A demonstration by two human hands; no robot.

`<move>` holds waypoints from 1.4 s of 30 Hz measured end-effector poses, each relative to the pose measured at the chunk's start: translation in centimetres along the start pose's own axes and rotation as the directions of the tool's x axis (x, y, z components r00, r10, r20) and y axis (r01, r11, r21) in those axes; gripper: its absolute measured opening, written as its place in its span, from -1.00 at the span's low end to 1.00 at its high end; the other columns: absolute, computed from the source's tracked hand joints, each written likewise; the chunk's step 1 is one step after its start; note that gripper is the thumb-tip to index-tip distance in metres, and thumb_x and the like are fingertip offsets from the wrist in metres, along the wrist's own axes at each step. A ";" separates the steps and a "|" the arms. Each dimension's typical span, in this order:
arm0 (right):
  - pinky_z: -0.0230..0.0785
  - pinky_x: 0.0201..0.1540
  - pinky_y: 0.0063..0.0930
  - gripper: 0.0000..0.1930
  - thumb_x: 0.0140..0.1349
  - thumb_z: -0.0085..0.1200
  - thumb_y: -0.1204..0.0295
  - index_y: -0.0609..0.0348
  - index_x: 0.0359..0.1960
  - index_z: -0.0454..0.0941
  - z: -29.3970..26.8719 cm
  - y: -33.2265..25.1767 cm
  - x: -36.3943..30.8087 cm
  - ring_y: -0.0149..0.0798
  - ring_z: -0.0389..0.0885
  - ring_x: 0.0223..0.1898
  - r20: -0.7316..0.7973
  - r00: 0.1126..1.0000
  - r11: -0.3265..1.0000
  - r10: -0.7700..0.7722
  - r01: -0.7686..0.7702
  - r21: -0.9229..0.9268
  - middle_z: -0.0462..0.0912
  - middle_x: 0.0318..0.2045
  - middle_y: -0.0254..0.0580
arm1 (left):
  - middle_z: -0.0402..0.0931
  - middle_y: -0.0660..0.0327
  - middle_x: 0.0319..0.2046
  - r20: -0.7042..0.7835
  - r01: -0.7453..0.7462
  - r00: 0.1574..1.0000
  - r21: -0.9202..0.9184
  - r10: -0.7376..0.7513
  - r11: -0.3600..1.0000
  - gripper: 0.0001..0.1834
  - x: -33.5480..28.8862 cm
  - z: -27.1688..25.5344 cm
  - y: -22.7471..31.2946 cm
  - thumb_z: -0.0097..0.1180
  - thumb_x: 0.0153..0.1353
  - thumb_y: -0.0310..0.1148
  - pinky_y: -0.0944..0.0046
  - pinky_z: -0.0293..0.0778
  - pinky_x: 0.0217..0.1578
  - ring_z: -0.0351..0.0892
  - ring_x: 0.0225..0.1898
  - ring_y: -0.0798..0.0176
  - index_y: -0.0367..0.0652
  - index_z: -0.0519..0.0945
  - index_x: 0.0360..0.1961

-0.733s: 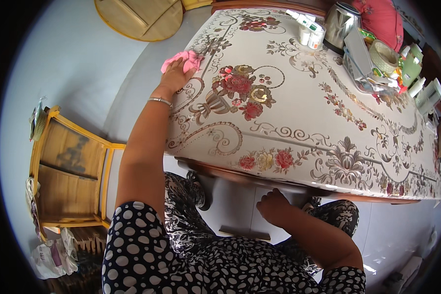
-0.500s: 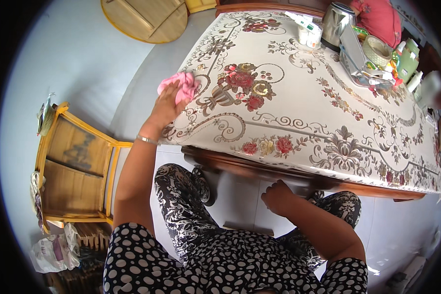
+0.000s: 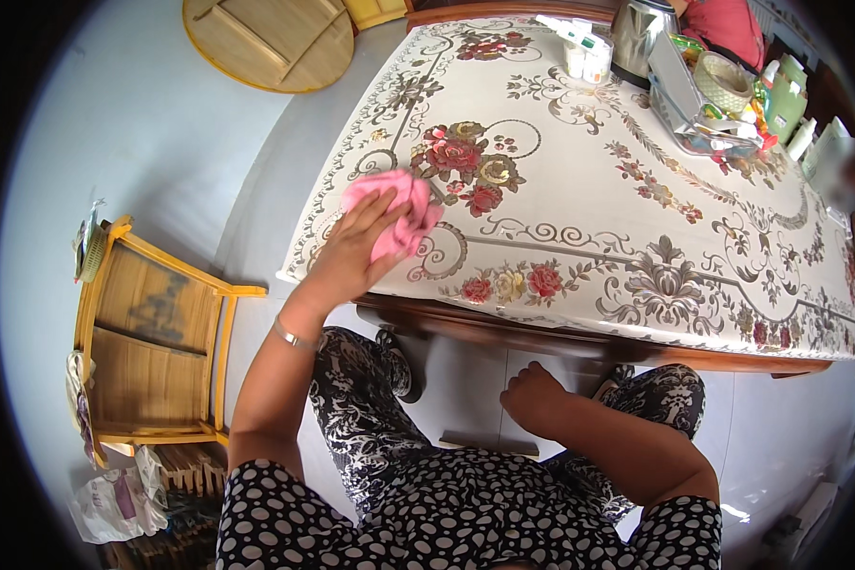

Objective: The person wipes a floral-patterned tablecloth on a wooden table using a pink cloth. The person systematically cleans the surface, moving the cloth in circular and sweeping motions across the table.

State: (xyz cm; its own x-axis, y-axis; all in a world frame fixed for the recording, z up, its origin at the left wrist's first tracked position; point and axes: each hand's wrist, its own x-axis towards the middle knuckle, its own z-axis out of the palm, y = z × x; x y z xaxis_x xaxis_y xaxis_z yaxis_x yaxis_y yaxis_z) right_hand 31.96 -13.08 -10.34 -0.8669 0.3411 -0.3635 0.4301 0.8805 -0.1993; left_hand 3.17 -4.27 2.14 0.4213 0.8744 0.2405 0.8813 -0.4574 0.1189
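Pressed down on a pink cloth [image 3: 420,220], my left hand [image 3: 356,245] lies over the left part of the table, its fingers spread across the cloth. Beneath it a white tablecloth [image 3: 579,180] with flower and scroll patterns covers the table. Both the cloth and the hand are near the table's front left corner, beside a printed bunch of red roses. My right hand [image 3: 534,399] is closed in a fist in front of the table's near edge, above the floor between my knees. Nothing shows in that fist, and it touches no part of the table.
A metal kettle [image 3: 639,43], a clear container of white bottles [image 3: 589,62], a clear box [image 3: 679,104], a roll of tape [image 3: 724,81] and a green bottle [image 3: 787,100] crowd the far right. A wooden chair [image 3: 152,328] stands left; a round wooden board [image 3: 266,43] leans behind.
My left hand has slid the pink cloth rightward and a little nearer, away from the table's left edge. The right fist has stayed nearly in place.
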 end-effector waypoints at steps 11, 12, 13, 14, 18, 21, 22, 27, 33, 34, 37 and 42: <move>0.22 -0.18 -0.28 -0.84 -0.08 0.01 0.42 0.17 -0.44 0.54 0.3 0.3 0.9 -0.19 0.49 -0.31 -0.062 0.997 0.998 -0.047 0.050 0.049 0.55 -0.44 -0.17 | 0.12 0.00 0.23 -0.059 0.048 0.997 0.104 -0.042 0.993 -0.17 17.1 7.0 -11.0 -0.17 0.14 0.23 0.15 0.03 0.21 0.03 0.27 0.04 -0.22 0.16 0.23; 0.20 -0.15 -0.26 -0.83 -0.08 0.03 0.41 0.17 -0.43 0.56 -0.2 0.2 0.7 -0.19 0.49 -0.29 -0.033 0.998 0.997 -0.060 0.062 0.054 0.56 -0.42 -0.16 | 0.08 0.02 0.25 -0.018 0.096 0.995 0.139 -0.094 0.986 -0.16 18.4 7.4 -12.0 -0.19 0.14 0.24 0.16 0.02 0.22 0.00 0.29 0.04 -0.20 0.13 0.25; 0.19 -0.12 -0.24 -0.82 -0.07 0.04 0.39 0.17 -0.42 0.58 -0.6 0.3 0.6 -0.18 0.50 -0.26 -0.001 0.998 0.996 -0.062 0.062 0.066 0.57 -0.40 -0.15 | 0.10 -0.05 0.22 -0.016 0.124 0.992 0.111 -0.123 0.986 -0.15 19.9 7.8 -12.1 -0.17 0.13 0.24 0.17 0.01 0.23 0.02 0.28 0.01 -0.26 0.14 0.23; 0.19 -0.14 -0.26 -0.82 -0.07 0.02 0.41 0.18 -0.42 0.55 -0.7 0.4 0.6 -0.19 0.49 -0.28 -0.009 0.998 0.996 -0.068 0.068 0.065 0.56 -0.41 -0.16 | 0.13 -0.12 0.20 -0.019 0.158 0.987 0.090 -0.157 0.983 -0.13 21.1 7.9 -12.4 -0.15 0.13 0.24 0.18 0.00 0.23 0.05 0.26 -0.03 -0.31 0.15 0.21; 0.18 -0.09 -0.23 -0.82 -0.07 0.02 0.40 0.18 -0.42 0.55 -0.2 0.3 0.9 -0.18 0.49 -0.27 -0.006 0.999 0.995 -0.038 0.039 0.096 0.56 -0.41 -0.15 | 0.10 -0.07 0.22 0.000 0.250 0.967 0.180 -0.254 0.951 -0.07 25.9 9.7 -15.7 -0.29 0.10 0.34 0.18 -0.01 0.23 0.02 0.28 -0.03 -0.25 0.11 0.25; 0.17 -0.05 -0.19 -0.82 -0.06 0.03 0.38 0.16 -0.43 0.58 0.3 0.2 0.9 -0.16 0.50 -0.24 -0.002 1.000 0.994 -0.010 0.010 0.107 0.57 -0.41 -0.14 | 0.07 -0.01 0.25 0.030 0.331 0.939 0.173 -0.341 0.928 -0.08 28.3 9.8 -15.9 -0.26 0.09 0.34 0.18 0.01 0.22 0.01 0.28 0.00 -0.19 0.11 0.26; 0.17 -0.05 -0.19 -0.83 -0.05 0.02 0.39 0.15 -0.43 0.58 -0.1 0.2 0.9 -0.16 0.50 -0.24 -0.011 1.000 0.995 -0.013 0.014 0.101 0.57 -0.41 -0.15 | 0.07 -0.01 0.25 0.024 0.340 0.937 0.170 -0.349 0.925 -0.08 28.5 9.9 -16.1 -0.26 0.09 0.34 0.18 0.01 0.22 0.01 0.28 0.00 -0.18 0.11 0.26; 0.22 -0.22 -0.30 -0.81 -0.05 0.00 0.41 0.21 -0.39 0.52 -1.2 1.2 0.3 -0.20 0.49 -0.32 0.031 0.998 0.995 -0.048 0.045 0.092 0.55 -0.42 -0.17 | -0.02 0.15 0.30 0.013 0.315 0.947 0.144 -0.320 0.938 -0.09 27.6 9.9 -16.8 -0.29 0.06 0.37 0.00 -0.04 0.23 -0.06 0.31 0.04 -0.06 0.08 0.29; 0.23 -0.26 -0.29 -0.83 -0.09 0.02 0.40 0.19 -0.45 0.53 0.1 1.4 0.1 -0.20 0.50 -0.37 -0.047 0.999 0.998 -0.005 0.008 0.070 0.55 -0.49 -0.19 | 0.07 0.09 0.26 -0.035 0.068 0.997 0.081 -0.066 0.994 -0.20 20.8 8.5 -11.7 -0.19 0.13 0.24 0.09 0.01 0.22 0.02 0.28 0.03 -0.13 0.16 0.24; 0.23 -0.26 -0.29 -0.84 -0.09 0.02 0.40 0.18 -0.46 0.53 0.0 1.3 0.0 -0.20 0.50 -0.38 -0.042 0.999 0.997 -0.008 0.012 0.075 0.55 -0.50 -0.19 | 0.09 0.08 0.25 -0.053 0.022 0.998 0.073 -0.018 0.997 -0.23 19.3 7.8 -10.8 -0.17 0.15 0.20 0.10 0.02 0.22 0.03 0.27 0.03 -0.14 0.19 0.23; 0.23 -0.26 -0.29 -0.86 -0.09 0.01 0.40 0.17 -0.48 0.52 0.3 1.4 -0.3 -0.20 0.50 -0.38 -0.059 0.998 0.998 0.013 -0.009 0.068 0.55 -0.50 -0.19 | 0.14 0.06 0.22 -0.059 -0.110 0.992 0.031 0.111 0.994 -0.34 15.4 6.4 -6.8 -0.07 0.17 0.06 0.13 0.04 0.22 0.06 0.26 0.02 -0.17 0.29 0.16; 0.23 -0.24 -0.30 -0.89 -0.06 -0.01 0.41 0.13 -0.51 0.51 1.5 1.4 -0.4 -0.21 0.50 -0.38 -0.063 0.998 1.000 0.008 -0.008 0.015 0.55 -0.51 -0.20 | 0.15 0.06 0.22 -0.022 -0.191 0.981 -0.043 0.190 0.981 -0.40 9.8 3.8 -1.8 0.05 0.13 -0.06 0.11 0.06 0.21 0.07 0.26 0.02 -0.13 0.31 0.15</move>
State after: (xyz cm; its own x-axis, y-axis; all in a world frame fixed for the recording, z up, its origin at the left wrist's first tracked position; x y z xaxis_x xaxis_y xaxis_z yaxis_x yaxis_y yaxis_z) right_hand 33.24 -12.48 -11.83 -0.8775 0.3688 -0.3067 0.4402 0.8730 -0.2099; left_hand 6.52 5.70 0.65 0.5766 0.7676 0.2798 0.7746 -0.6225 0.1118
